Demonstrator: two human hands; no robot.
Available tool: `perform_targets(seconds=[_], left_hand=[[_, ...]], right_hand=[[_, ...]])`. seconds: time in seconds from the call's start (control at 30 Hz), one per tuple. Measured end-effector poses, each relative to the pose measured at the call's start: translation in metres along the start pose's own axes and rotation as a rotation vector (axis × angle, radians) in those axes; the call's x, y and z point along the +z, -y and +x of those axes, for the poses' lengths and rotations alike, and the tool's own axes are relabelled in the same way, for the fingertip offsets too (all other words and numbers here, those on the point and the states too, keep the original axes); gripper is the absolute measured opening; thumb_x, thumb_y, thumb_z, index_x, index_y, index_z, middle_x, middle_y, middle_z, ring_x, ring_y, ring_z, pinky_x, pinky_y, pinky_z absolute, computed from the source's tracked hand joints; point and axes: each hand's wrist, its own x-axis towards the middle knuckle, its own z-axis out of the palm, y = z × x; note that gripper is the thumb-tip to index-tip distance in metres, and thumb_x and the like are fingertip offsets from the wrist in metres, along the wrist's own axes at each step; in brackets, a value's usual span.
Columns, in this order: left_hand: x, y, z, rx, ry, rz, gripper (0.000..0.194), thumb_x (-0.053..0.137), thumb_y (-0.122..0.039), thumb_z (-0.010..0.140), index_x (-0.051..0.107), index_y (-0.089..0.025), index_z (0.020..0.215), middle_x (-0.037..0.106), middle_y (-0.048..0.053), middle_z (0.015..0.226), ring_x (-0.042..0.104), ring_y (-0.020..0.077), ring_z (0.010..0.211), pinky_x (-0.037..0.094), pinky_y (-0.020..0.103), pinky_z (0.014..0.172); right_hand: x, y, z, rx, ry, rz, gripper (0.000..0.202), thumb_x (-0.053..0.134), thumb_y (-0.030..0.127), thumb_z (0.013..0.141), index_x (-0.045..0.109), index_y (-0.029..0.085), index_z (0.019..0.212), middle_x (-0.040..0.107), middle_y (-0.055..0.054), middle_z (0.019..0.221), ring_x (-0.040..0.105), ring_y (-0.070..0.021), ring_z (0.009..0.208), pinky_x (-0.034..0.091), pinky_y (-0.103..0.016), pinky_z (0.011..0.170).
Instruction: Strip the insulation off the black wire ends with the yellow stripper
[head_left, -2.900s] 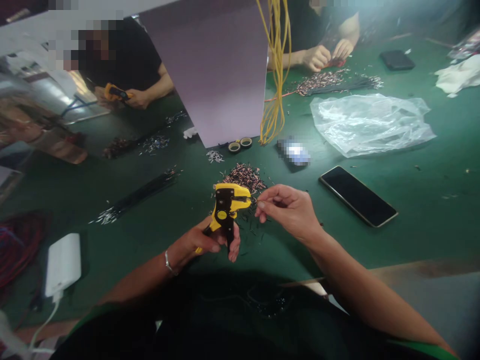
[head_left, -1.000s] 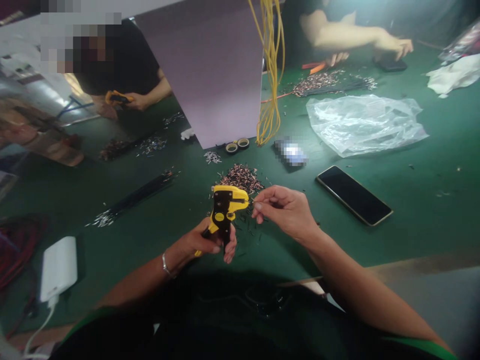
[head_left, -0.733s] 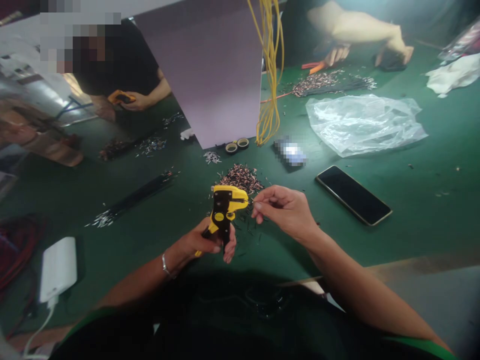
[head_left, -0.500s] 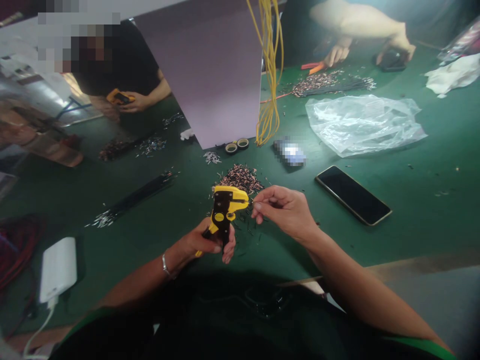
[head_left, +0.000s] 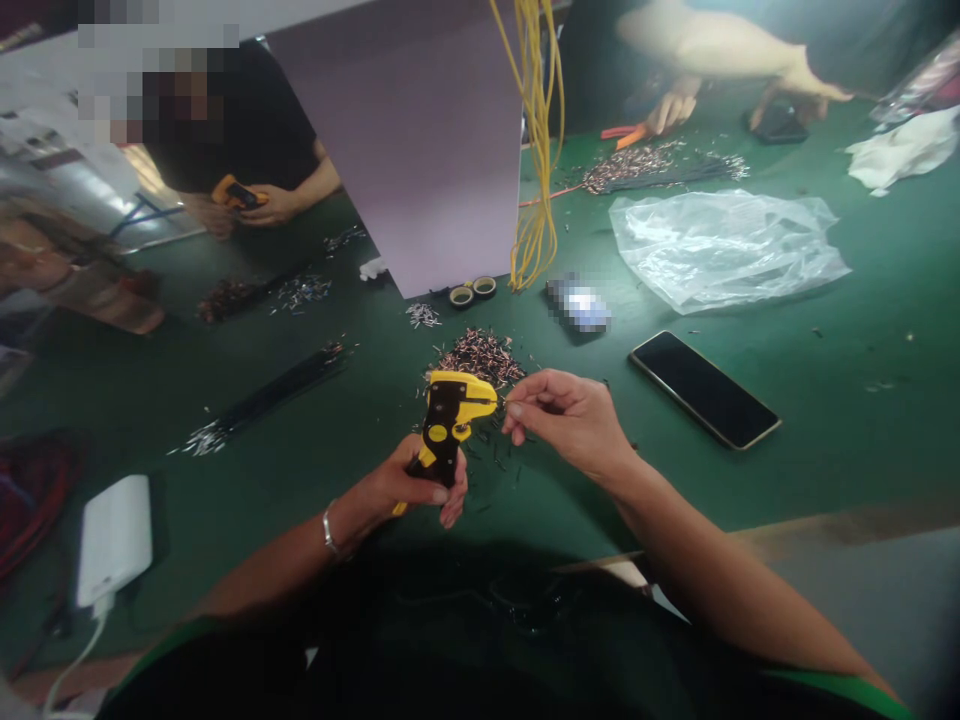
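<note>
My left hand [head_left: 424, 485] is wrapped round the handles of a yellow and black wire stripper [head_left: 446, 415], its jaws pointing right. At the jaw opening, my right hand [head_left: 566, 420] pinches a thin short wire [head_left: 505, 401] between thumb and forefinger. Most of that wire is hidden by the fingers and the jaws. Just behind the tool lies a heap of short wire pieces [head_left: 484, 355] with copper and black showing. Loose dark scraps [head_left: 499, 455] are scattered on the green table [head_left: 540, 510] below the tool.
A bundle of black wires [head_left: 262, 400] lies left, near a white power bank [head_left: 116, 540]. To the right are a phone [head_left: 705, 390] and a clear plastic bag [head_left: 727, 250]. Yellow wires [head_left: 536, 150] hang beside a pale panel [head_left: 420, 150]. Co-workers' hands [head_left: 274, 203] work across the table.
My left hand has squeezed the stripper's handles closer together. My right hand stays at the jaws. A co-worker's hand at the upper right has stretched its fingers over a dark object.
</note>
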Motion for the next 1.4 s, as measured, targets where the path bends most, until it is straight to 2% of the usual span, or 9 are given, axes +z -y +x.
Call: perform_targets(seconds=[0.4,0.57,0.8,1.0,1.3,1.4], left_hand=[[0.005,0.001,-0.003,0.009,-0.074,0.048,0.02,0.079,-0.019,0.072,0.064,-0.011,0.082,0.062,0.001,0.059,0.059,0.0126,0.045,0.053,0.026,0.047],[0.002,0.005,-0.005,0.065,-0.11,0.041,0.015,0.075,-0.015,0.074,0.061,-0.012,0.078,0.055,-0.004,0.048,0.044,0.0064,0.032,0.042,0.018,0.036],[0.006,0.0,-0.003,0.007,-0.055,-0.011,0.023,0.077,-0.018,0.069,0.064,-0.01,0.086,0.061,0.002,0.064,0.057,0.0124,0.047,0.052,0.027,0.047],[0.001,-0.009,-0.001,0.093,-0.115,-0.002,0.026,0.073,-0.017,0.07,0.062,-0.011,0.093,0.06,0.003,0.069,0.058,0.0143,0.054,0.051,0.031,0.053],[0.004,-0.01,0.003,0.139,-0.183,0.052,0.024,0.072,-0.017,0.073,0.063,-0.011,0.094,0.06,0.003,0.071,0.058,0.0148,0.056,0.05,0.032,0.055],[0.004,-0.01,0.003,0.136,-0.172,0.063,0.025,0.073,-0.018,0.072,0.063,-0.012,0.093,0.061,0.003,0.072,0.058,0.0152,0.057,0.05,0.033,0.056]], right_hand=[[-0.001,0.002,0.001,-0.001,0.033,0.026,0.008,0.07,0.025,0.071,0.064,0.02,0.075,0.069,0.001,0.059,0.063,-0.0113,0.048,0.055,-0.028,0.052],[-0.003,0.002,0.002,0.003,0.038,0.013,0.008,0.07,0.025,0.072,0.065,0.019,0.074,0.069,0.0,0.061,0.063,-0.011,0.049,0.054,-0.028,0.052],[-0.004,0.001,0.003,0.006,0.042,0.026,0.009,0.072,0.024,0.071,0.065,0.019,0.073,0.069,0.0,0.061,0.063,-0.0115,0.049,0.053,-0.028,0.051],[-0.003,0.001,0.003,0.013,0.028,0.005,0.01,0.071,0.026,0.071,0.065,0.019,0.073,0.067,0.0,0.059,0.063,-0.012,0.049,0.053,-0.029,0.052],[0.001,-0.004,0.001,0.015,0.055,-0.051,0.008,0.07,0.026,0.072,0.065,0.02,0.074,0.068,0.001,0.059,0.062,-0.0109,0.048,0.051,-0.028,0.051],[0.002,-0.006,0.001,0.015,0.065,-0.055,0.008,0.07,0.027,0.072,0.065,0.02,0.074,0.068,0.002,0.059,0.062,-0.0108,0.048,0.052,-0.028,0.052]])
